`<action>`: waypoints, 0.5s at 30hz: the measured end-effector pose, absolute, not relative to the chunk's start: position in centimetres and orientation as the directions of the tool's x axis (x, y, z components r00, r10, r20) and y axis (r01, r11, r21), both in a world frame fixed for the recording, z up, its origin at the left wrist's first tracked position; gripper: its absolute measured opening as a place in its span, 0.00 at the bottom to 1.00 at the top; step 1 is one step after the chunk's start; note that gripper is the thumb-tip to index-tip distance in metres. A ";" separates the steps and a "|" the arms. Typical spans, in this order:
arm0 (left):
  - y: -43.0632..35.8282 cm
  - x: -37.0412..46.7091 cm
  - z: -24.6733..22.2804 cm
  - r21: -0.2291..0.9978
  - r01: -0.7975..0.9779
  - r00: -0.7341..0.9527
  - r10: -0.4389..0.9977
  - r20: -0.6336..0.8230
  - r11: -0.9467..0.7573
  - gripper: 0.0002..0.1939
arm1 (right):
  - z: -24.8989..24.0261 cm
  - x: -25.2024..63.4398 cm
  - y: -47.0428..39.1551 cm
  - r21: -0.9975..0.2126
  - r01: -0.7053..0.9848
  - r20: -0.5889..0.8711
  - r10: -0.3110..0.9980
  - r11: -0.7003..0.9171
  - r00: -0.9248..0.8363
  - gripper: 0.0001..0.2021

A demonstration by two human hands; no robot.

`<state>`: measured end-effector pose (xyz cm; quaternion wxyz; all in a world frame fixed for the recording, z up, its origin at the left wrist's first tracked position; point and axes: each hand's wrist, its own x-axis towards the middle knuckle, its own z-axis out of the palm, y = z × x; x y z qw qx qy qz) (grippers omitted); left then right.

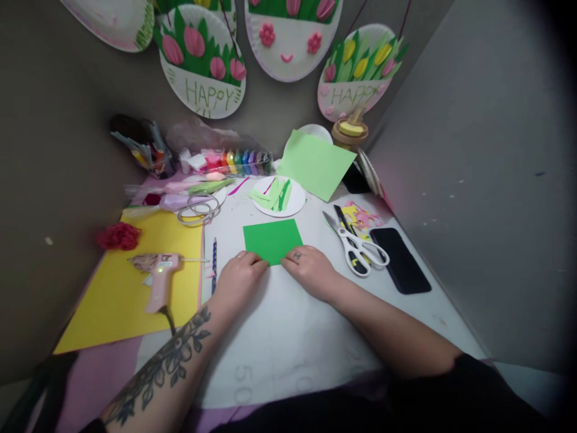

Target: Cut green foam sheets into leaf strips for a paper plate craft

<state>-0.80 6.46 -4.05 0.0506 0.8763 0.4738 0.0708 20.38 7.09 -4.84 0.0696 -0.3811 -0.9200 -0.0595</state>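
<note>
A dark green sheet of paper (pixel 273 237) lies on the white table in front of me. Its near left corner is under the curled fingers of my left hand (pixel 241 275). At the near right corner, my right hand (pixel 311 270) pinches the same sheet. Both hands are closed, and the thumbs are mostly hidden. Just beyond the sheet is a white paper plate (pixel 297 201) with green paper cuttings (pixel 279 193) on it. White-handled scissors (pixel 358 249) lie to the right of my right hand, and a blue pencil (pixel 214 264) lies left of my left hand.
On the left, a pink glue gun (pixel 162 282) rests on yellow sheets (pixel 112 300). A black phone (pixel 401 261) lies at the right edge. Behind are a light green sheet (pixel 318 163), coloured clay packs (pixel 243 161) and a pen holder (pixel 155 159). Decorated plates (pixel 202 93) hang above.
</note>
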 end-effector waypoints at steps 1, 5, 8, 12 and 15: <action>6.4 -0.7 -4.0 0.152 0.819 0.548 0.833 0.075 -0.553 0.11 | -4.8 20.2 7.1 0.066 0.706 0.171 0.689 0.705 -0.704 0.08; 6.4 -0.4 -3.7 0.142 0.822 0.553 0.833 0.032 -0.551 0.10 | -4.8 20.1 7.1 0.087 0.700 0.181 0.679 0.709 -0.711 0.08; 6.5 -0.2 -3.6 0.130 0.839 0.532 0.847 0.012 -0.529 0.09 | -4.8 20.2 7.2 0.071 0.709 0.192 0.688 0.702 -0.700 0.08; 6.6 0.1 -3.9 0.139 0.860 0.491 0.870 0.041 -0.492 0.08 | -5.2 20.0 7.5 -0.015 0.760 0.207 0.745 0.650 -0.634 0.10; 6.6 0.1 -3.9 0.183 0.870 0.456 0.888 0.052 -0.458 0.09 | -5.4 19.6 7.7 -0.130 0.788 0.196 0.795 0.602 -0.575 0.10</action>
